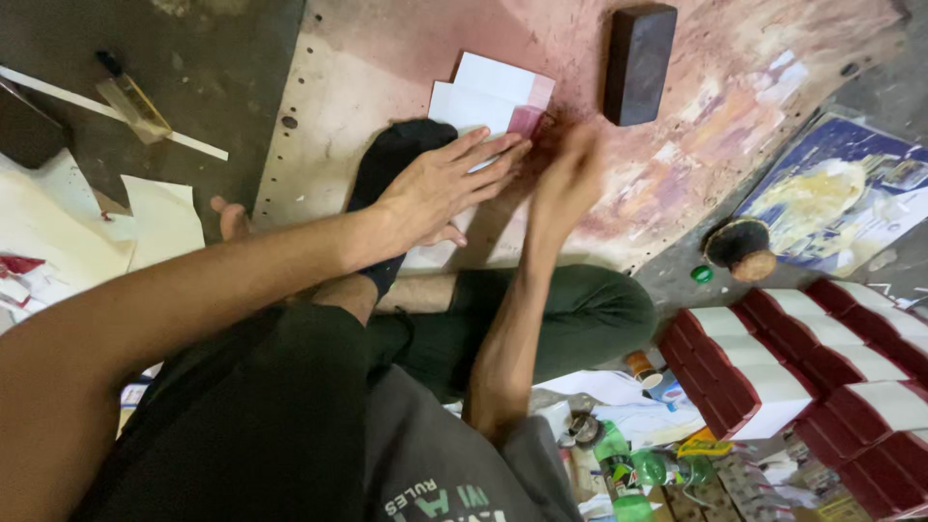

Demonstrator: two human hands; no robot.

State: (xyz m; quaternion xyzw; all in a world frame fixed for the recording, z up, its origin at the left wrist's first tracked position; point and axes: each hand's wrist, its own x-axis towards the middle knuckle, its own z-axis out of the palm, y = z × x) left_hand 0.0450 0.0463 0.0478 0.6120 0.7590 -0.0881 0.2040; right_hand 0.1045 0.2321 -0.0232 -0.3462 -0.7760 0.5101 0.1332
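Left hand (440, 184) is flat, fingers spread, pressing down on the white and pink card sheets (493, 97). Right hand (565, 179) is blurred just beside it, can't tell its grip. Dark block (638, 63) lies beyond it, red-and-white boxes (802, 358) off right.

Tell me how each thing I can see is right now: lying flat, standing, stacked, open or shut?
left hand: open, palm flat on the white sheets
right hand: blurred, fingers down at the sheets' pink edge
white sheets: overlapping, lying flat on the board
dark block: lying flat, apart from the hands
red and white boxes: laid in overlapping rows
green bottles: lying down, caps on
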